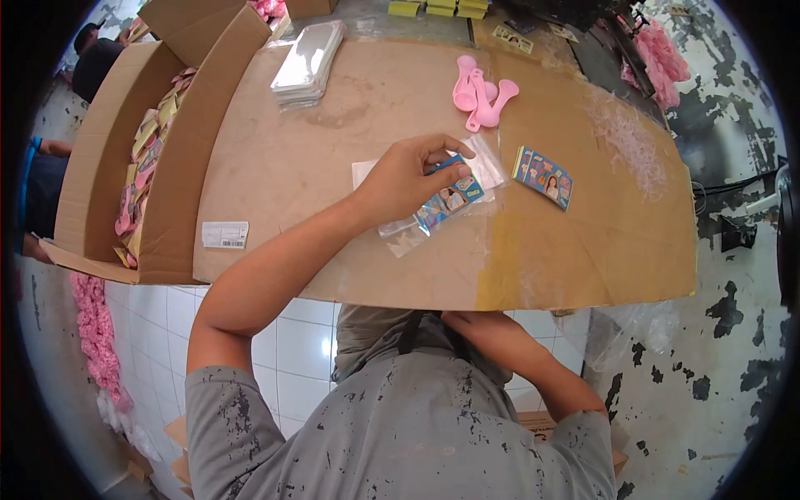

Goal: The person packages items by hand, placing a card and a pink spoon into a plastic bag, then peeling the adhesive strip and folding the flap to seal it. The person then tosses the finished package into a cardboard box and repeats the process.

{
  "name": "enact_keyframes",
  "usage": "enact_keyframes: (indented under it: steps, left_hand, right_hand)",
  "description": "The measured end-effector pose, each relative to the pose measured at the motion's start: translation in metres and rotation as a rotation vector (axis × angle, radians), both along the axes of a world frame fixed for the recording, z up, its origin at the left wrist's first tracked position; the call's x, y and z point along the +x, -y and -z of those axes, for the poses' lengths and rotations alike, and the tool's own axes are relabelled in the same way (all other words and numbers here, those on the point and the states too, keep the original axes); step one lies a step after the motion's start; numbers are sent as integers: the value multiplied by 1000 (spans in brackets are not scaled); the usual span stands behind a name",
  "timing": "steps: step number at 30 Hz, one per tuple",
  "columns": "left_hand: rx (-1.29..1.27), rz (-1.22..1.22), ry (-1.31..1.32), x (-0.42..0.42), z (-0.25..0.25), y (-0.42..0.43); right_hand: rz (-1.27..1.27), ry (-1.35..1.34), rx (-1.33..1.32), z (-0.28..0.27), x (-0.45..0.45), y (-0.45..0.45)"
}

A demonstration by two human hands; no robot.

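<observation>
A cardboard-covered tabletop spreads beneath the left hand; the right hand is hidden below its near edge, so I cannot tell its grip. Far left of the left hand stands an open carton of packets. Ahead-left lie stacked clear plastic sleeves, ahead-right pink measuring spoons, and just right a stack of printed cards, probably for easy reach. The left hand pinches a blue printed card over clear bags, thumb near its upper end, likely to leave the picture uncovered. Lettering on it and on the white label to the left is too small to read
</observation>
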State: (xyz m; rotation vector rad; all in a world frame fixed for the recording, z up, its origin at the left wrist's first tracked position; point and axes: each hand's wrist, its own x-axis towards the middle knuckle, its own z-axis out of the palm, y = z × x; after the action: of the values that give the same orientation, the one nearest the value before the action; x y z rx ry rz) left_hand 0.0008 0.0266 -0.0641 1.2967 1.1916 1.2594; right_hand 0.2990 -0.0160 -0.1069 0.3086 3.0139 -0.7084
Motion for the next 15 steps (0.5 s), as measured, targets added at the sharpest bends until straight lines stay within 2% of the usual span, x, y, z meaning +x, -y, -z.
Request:
enact_keyframes:
  steps: [2,5,7,9,11,15]
  left_hand:
    - [-65,-4,51,-2,-13,3]
    - [-81,-2,129,-2,-31,6]
    - [-56,21,171,-6,-37,7]
    - [-26,18,220,-7,-31,4]
    - [-15,18,248,-9,-32,4]
    - [-35,4,215,-16,-34,5]
  right_hand:
    - [20,322,-347,-79,9,-1]
    - [33,120,-429,-141,31,-21]
    - [81,-152,-102,-155,25,-55]
    - [298,-306,-9,-165,0,-85]
    - [281,-481,37,-158,-30,-125]
    - [254,-367,-75,-164,-68,-161]
